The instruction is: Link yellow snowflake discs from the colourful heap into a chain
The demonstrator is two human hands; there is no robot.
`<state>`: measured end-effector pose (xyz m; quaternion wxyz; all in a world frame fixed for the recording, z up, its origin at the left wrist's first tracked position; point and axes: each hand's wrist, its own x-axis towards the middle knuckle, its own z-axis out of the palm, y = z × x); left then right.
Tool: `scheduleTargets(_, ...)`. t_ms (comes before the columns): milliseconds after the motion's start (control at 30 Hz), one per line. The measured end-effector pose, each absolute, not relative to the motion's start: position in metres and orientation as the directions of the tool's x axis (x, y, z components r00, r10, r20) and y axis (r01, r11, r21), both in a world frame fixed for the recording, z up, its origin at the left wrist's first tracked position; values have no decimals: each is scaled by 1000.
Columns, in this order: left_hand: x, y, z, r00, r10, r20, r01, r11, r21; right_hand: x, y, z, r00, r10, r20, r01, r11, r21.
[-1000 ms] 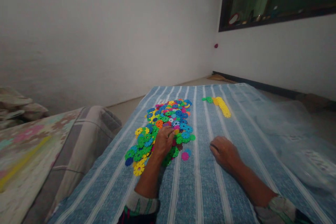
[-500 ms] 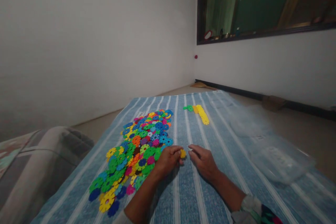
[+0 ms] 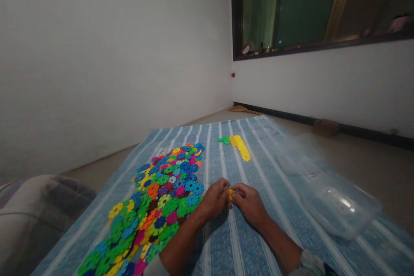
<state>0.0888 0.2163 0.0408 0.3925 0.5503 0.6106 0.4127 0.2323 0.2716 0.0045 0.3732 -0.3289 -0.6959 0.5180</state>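
Between my two hands, just above the striped cloth, is a small yellow notched disc point(image 3: 230, 194). My left hand point(image 3: 215, 199) pinches it from the left. The fingers of my right hand point(image 3: 250, 203) close on its right side; they cover part of it, and I cannot tell whether it is one piece or more. Beside my left forearm spreads a heap of colourful flower-shaped discs point(image 3: 163, 202). Farther off lie a row of overlapping yellow discs point(image 3: 242, 148), an orange-yellow piece point(image 3: 233, 141) and green discs point(image 3: 225, 140), all close together.
A blue and white striped cloth point(image 3: 223, 241) covers the surface under my hands. On the right lies a clear plastic container or bag point(image 3: 343, 211), with more clear plastic behind it. Grey fabric point(image 3: 42, 211) bulges at the left edge. A white wall point(image 3: 113, 51) stands behind.
My right hand has come in to the left and its fingers now meet the yellow disc. The whole view has shifted slightly, with the heap lower and farther left.
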Motion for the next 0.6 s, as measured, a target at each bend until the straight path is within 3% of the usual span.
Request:
scheduleTargets(233,84,242,37,-74,995,-60,297,79,952,233,279,1,-389,905,170,101,226,-969)
scheduleTargets(333,73,270,35,-142,990,-14,411,72,909,239,288,4,-300,927,226,170,285,-943)
scheduleTargets(433,57,311,38,-270,962,48,616,134,777,247,298,5,-229,940,252,233,304,-924)
scheduleTargets(600,40,384,44,-363,923,124,707,187,682,253,306,1,-209,956,207,287,262,-921)
